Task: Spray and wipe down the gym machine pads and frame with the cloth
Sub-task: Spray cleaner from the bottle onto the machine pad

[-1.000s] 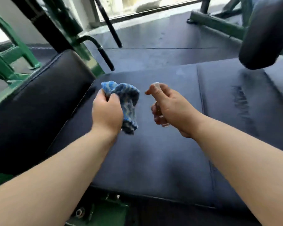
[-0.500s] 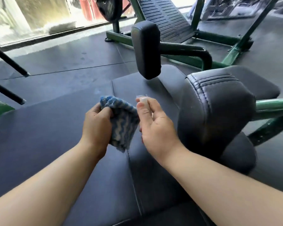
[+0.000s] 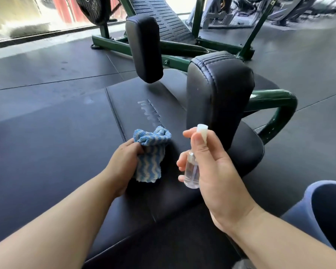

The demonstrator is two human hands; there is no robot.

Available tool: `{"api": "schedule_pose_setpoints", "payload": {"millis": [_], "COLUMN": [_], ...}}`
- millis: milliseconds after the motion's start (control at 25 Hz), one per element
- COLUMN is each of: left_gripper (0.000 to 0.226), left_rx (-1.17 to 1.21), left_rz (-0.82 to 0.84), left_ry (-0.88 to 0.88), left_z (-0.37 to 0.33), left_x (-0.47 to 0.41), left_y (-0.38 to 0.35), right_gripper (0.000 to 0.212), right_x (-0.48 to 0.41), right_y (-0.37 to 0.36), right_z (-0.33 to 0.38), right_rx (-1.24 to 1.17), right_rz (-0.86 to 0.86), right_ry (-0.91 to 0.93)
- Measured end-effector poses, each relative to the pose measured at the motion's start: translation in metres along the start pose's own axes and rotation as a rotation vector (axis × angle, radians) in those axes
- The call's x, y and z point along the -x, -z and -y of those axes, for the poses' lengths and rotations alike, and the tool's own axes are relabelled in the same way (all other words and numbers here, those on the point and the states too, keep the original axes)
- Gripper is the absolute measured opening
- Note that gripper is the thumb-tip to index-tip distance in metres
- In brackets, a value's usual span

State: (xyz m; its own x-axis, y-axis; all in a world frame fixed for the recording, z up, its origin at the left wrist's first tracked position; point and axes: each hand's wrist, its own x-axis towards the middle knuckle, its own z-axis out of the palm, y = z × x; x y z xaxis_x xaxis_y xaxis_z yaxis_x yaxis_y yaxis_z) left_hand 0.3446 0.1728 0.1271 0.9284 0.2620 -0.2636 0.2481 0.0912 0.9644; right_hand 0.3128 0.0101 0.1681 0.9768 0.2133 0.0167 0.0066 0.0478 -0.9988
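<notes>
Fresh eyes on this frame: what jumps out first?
Low in the centre, the right hand grips a small clear spray bottle, and beside it the left hand clutches a bunched blue-and-white cloth over the flat black seat pad. Just behind the bottle stands a tall black upright pad on a green frame tube, with a second black pad farther back.

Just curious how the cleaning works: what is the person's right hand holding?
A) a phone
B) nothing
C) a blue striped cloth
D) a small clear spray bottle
D: the right hand grips the clear spray bottle; the left hand holds the cloth.
</notes>
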Motion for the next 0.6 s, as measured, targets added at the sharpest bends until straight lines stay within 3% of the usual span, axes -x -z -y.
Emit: {"api": "schedule_pose_setpoints", "payload": {"millis": [200,320,600], "left_gripper": [0.03,0.034,0.026], "left_rx": [0.007,-0.02,0.169], "left_rz": [-0.029,-0.038,-0.106], "left_ry": [-0.002,-0.094,-0.196], "left_z": [-0.001,-0.004,-0.044], "left_x": [0.004,0.014,0.042], "left_y": [-0.001,-0.006,-0.029], "right_gripper": [0.053,0.056,0.051], "right_x": [0.002,-0.002,-0.006], "right_y": [0.009,0.018,0.034], "right_z": [0.015,0.018,0.03], "right_rx": [-0.017,-0.029,-0.229], "right_rz": [-0.096,-0.182,-0.073], "right_ry": [-0.044,-0.095,-0.267]}}
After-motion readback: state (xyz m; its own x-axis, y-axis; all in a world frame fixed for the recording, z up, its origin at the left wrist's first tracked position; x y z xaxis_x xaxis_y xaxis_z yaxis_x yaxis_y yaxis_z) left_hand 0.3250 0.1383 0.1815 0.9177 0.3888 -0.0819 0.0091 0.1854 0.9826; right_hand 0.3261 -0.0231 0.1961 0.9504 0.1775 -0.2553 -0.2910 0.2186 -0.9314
